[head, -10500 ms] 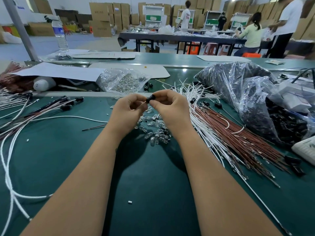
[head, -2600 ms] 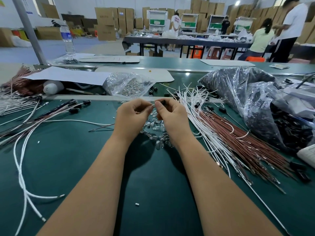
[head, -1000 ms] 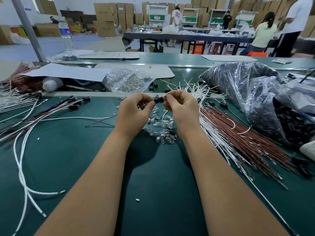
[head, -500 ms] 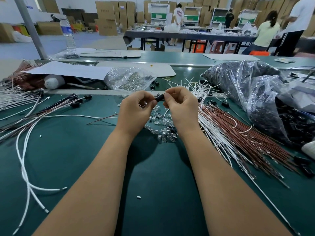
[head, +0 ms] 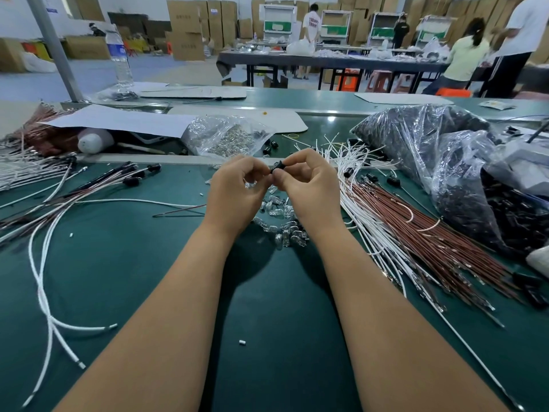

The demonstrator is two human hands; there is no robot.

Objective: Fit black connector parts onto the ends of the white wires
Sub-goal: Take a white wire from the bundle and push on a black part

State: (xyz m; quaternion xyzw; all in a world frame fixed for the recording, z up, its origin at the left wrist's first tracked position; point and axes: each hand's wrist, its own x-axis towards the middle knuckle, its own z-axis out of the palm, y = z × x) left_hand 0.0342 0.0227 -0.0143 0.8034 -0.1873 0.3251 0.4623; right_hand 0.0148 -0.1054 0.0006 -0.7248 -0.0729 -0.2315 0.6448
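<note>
Pinching a small black connector part between them, the left hand and right hand meet just above the green worktop, fingers curled round the piece. A heap of clear glass bulbs lies right under the hands. Loose white wires fan out just to the right, beside brown wires and a plastic bag of black parts.

Far beyond the hands, a grey floor, stacked boxes, shelves and a long dark table.
</note>
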